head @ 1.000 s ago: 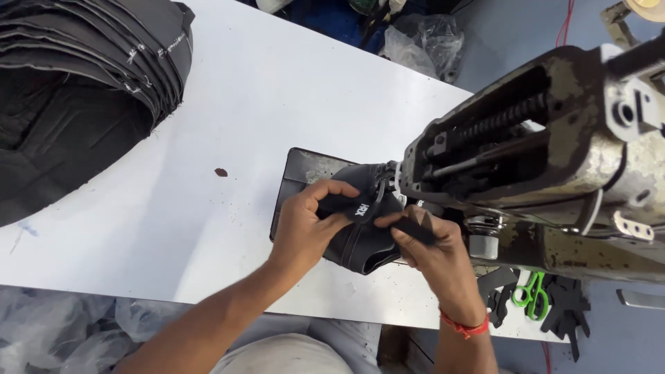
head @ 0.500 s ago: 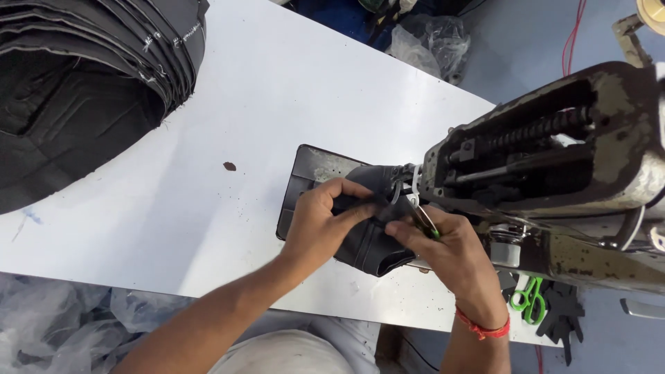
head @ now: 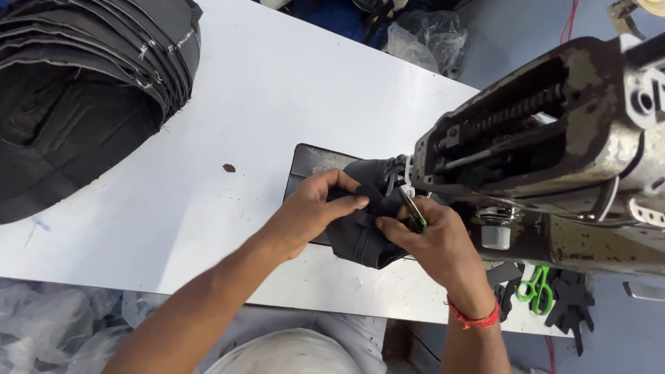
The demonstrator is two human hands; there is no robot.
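A folded piece of black fabric (head: 360,232) lies on the dark metal plate (head: 308,163) under the head of a worn sewing machine (head: 554,152). My left hand (head: 312,208) pinches the fabric's top edge from the left. My right hand (head: 433,239) sits on the fabric's right side and grips small green-handled thread snips (head: 413,211), their tip pointing up toward the needle area. Both hands touch the fabric.
A big stack of black fabric pieces (head: 83,90) fills the far left of the white table (head: 242,104). Green-handled scissors (head: 533,284) and black scraps lie below the machine at right. Plastic bags sit behind the table and at lower left.
The view has shifted a little. My right hand now holds the snips up against the fabric near the needle, and my left fingers have shifted on the top edge.
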